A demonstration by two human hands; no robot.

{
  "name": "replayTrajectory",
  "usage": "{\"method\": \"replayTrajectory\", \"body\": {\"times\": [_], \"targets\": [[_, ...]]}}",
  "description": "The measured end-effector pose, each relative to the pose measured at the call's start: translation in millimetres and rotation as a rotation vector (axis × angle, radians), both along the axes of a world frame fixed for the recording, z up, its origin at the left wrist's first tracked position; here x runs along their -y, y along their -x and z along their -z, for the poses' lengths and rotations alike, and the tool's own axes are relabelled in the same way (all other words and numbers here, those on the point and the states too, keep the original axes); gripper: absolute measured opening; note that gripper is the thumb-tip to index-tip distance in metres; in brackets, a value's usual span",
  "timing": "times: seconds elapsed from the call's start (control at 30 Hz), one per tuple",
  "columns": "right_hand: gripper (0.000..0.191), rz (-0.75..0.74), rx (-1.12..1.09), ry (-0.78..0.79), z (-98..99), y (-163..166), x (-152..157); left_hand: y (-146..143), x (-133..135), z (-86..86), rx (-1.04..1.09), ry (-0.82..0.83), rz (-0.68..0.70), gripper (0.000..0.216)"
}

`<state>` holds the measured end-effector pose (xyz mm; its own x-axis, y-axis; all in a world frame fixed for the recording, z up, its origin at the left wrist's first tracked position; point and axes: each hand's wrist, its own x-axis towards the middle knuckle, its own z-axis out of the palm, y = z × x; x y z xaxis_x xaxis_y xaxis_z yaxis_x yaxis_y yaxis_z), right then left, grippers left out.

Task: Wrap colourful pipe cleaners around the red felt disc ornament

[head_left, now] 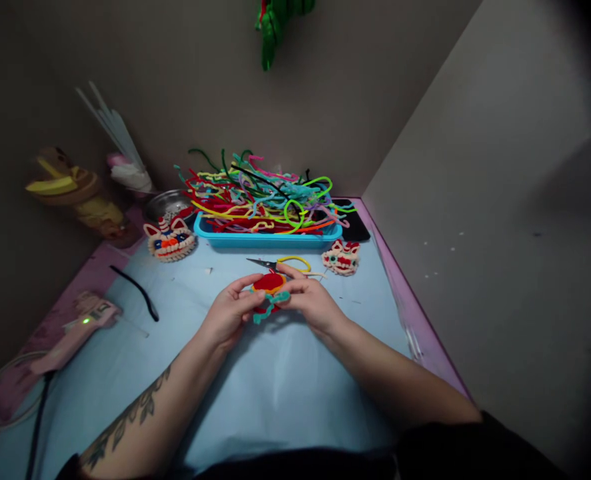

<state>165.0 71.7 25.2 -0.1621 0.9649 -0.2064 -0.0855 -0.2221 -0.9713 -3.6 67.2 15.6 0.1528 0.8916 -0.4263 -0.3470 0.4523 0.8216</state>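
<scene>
Between my two hands is a small red pipe-cleaner piece [268, 283] with an orange edge. A teal pipe cleaner [270, 307] lies across its near side, one end looped. My left hand [232, 308] grips the red piece from the left, thumb in front. My right hand [309, 299] pinches the looped end of the teal pipe cleaner at the right side, its fingers also against the piece. Just beyond my fingers lie scissors [295, 261] with yellow handles, blades pointing left; my right fingers partly cover them.
A blue tray [270, 243] heaped with colourful pipe cleaners stands at the back. Pipe-cleaner animal heads lie to its left [170, 240] and right [342, 258]. At left are a pink glue gun [78, 330] with a lit green light, a black strip [138, 291] and a metal bowl [168, 203].
</scene>
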Motion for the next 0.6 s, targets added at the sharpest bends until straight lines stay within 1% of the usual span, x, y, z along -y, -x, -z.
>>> {"method": "replayTrajectory", "body": {"times": [0.1,0.2,0.33,0.43,0.53,0.6], "targets": [[0.008,-0.038,0.281,-0.183,-1.5,-4.4,0.9,-0.3,0.0,-0.4,-0.009,-0.006,-0.014,0.056],[0.01,-0.053,0.48,-0.35,-2.7,-9.3,-0.3,-0.2,-1.2,-0.9,-0.01,-0.029,-0.094,0.056],[0.02,-0.019,0.594,-0.471,-3.7,-11.5,-0.5,0.7,-3.1,-0.4,0.037,-0.036,-0.208,0.058],[0.024,0.068,0.634,-0.573,-3.7,-9.8,1.9,0.8,-3.3,-0.2,0.05,-0.017,-0.262,0.062],[0.02,0.138,0.669,-0.687,-3.2,-8.3,4.1,-0.7,-1.9,-0.9,0.043,-0.012,-0.264,0.063],[0.02,0.146,0.718,-0.725,-2.1,-8.6,4.1,-2.5,-0.2,-1.7,0.017,-0.029,-0.244,0.061]]}}
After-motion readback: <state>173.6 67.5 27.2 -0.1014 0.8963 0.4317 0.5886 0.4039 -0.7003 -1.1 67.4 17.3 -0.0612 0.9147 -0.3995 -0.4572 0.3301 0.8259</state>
